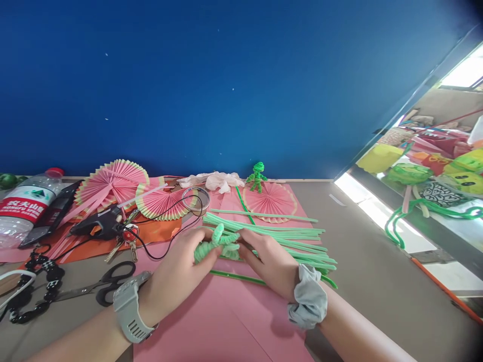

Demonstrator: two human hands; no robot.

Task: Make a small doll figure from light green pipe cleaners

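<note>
Over pink paper, the left hand and right hand clamp a light-green fuzzy coil, well right of a red-capped bottle, contents unclear.

The coil I hold in my left hand and right hand is pale mint green. The sheet under it is plain pink. On the sheet, my stems are mostly mint, a few deep green. At the sheet's far end, the figure is bright green and the nearest fan pink, pleat-striped, with a pale yellow-green rim. Left of the sheet, the glue gun is black with an orange trigger, the scissors black-handled, the bottle clear, red-capped, labelled red and white. Behind the sheet, the wall is blue, flecked white. My watch is grey, my scrunchie grey-blue.
</note>
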